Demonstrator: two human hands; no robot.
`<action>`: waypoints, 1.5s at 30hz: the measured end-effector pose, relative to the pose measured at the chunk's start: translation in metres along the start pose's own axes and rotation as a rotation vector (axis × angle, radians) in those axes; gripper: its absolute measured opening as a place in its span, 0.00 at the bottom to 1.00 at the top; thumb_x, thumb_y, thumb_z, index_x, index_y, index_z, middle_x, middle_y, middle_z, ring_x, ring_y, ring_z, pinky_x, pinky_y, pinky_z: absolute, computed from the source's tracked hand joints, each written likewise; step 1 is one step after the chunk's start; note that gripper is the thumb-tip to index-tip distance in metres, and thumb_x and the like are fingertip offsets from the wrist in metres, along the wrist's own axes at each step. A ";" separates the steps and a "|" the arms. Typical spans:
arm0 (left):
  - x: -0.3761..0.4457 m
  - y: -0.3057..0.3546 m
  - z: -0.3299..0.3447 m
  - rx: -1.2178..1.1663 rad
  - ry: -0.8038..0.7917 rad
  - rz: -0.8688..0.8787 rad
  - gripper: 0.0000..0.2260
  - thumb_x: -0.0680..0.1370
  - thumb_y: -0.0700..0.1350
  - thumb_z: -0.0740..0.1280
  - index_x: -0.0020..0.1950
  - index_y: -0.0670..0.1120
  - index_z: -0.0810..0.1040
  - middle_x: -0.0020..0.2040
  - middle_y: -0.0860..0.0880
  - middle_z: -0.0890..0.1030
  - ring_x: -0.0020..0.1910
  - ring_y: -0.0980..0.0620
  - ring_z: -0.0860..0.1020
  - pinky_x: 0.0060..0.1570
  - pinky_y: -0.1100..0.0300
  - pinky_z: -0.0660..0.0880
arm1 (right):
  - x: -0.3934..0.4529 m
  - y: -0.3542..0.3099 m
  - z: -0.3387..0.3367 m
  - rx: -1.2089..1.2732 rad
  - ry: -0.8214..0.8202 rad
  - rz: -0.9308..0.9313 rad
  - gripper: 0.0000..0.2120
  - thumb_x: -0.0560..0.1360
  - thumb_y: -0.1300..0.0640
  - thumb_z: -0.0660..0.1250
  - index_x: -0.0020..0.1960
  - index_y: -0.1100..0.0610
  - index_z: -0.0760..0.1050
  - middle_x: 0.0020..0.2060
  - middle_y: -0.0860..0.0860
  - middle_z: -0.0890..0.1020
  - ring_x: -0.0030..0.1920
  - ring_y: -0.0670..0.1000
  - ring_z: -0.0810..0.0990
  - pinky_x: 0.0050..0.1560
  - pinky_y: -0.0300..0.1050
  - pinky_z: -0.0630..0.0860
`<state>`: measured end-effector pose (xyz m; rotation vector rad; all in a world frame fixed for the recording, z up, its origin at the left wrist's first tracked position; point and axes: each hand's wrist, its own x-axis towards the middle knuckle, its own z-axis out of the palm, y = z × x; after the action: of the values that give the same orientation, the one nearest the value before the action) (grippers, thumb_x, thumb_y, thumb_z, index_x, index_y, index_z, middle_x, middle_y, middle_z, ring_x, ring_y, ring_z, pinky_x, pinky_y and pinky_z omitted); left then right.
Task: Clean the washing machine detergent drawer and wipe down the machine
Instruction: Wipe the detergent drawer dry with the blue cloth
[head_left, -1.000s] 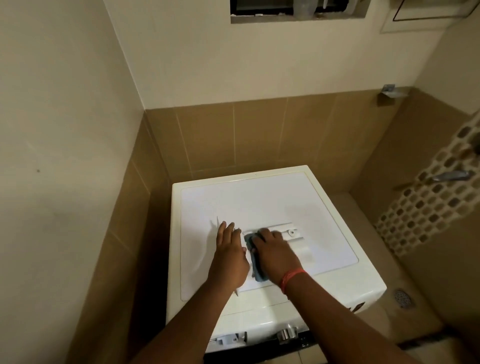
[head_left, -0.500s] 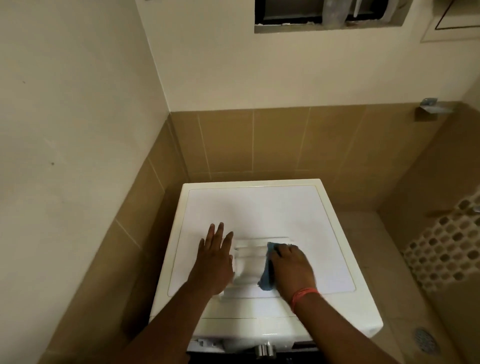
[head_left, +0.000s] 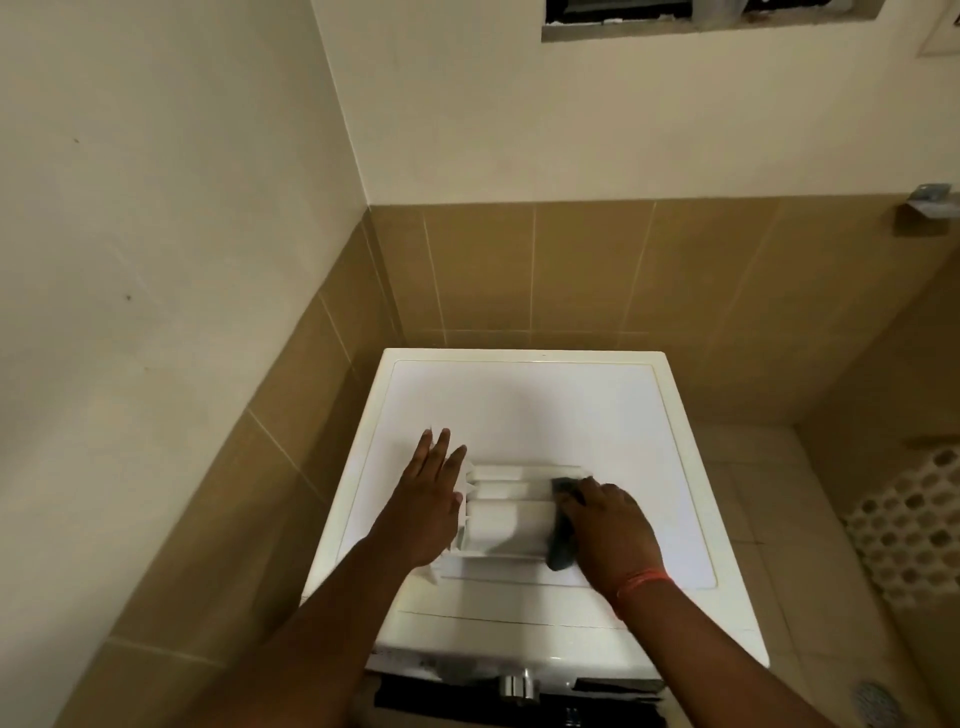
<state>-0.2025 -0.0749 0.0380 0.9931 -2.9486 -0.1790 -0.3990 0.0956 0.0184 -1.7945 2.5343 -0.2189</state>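
Detergent drawer (head_left: 506, 512) is lying on the washing machine (head_left: 519, 410) top near its front edge. Left hand (head_left: 428, 501) is resting flat, fingers straight, against the drawer's left end; right hand (head_left: 610, 535) is curling over a blue cloth (head_left: 561, 540), pressing it on the drawer's right end.

We look down from a single head-worn camera, steeply and at arm's reach, onto the top of a washing machine (head_left: 519, 410). The wide lens faces a tiled corner (head_left: 374, 270), a window ledge (head_left: 727, 28) cropped at the top edge.
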 end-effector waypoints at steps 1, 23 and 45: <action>0.000 0.000 0.000 -0.014 -0.014 -0.007 0.27 0.84 0.48 0.55 0.81 0.47 0.49 0.81 0.44 0.41 0.78 0.43 0.35 0.76 0.52 0.41 | 0.002 -0.007 -0.001 -0.004 -0.014 0.014 0.32 0.44 0.48 0.84 0.47 0.54 0.84 0.48 0.53 0.82 0.43 0.57 0.81 0.44 0.48 0.81; -0.001 -0.010 0.002 -0.065 -0.057 -0.033 0.31 0.82 0.47 0.58 0.81 0.50 0.44 0.81 0.47 0.39 0.78 0.42 0.36 0.76 0.42 0.53 | 0.022 -0.114 0.016 0.177 0.005 0.015 0.34 0.55 0.58 0.79 0.61 0.53 0.78 0.54 0.52 0.80 0.56 0.56 0.78 0.54 0.47 0.78; 0.001 -0.010 -0.001 0.005 -0.085 -0.060 0.31 0.83 0.52 0.55 0.80 0.51 0.42 0.80 0.48 0.38 0.79 0.43 0.36 0.77 0.43 0.50 | 0.031 -0.101 0.009 0.218 -0.027 -0.074 0.27 0.60 0.56 0.76 0.59 0.50 0.79 0.55 0.50 0.79 0.56 0.55 0.78 0.52 0.44 0.77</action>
<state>-0.1972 -0.0833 0.0379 1.1020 -2.9983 -0.2206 -0.3143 0.0323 0.0243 -1.7957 2.3244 -0.4506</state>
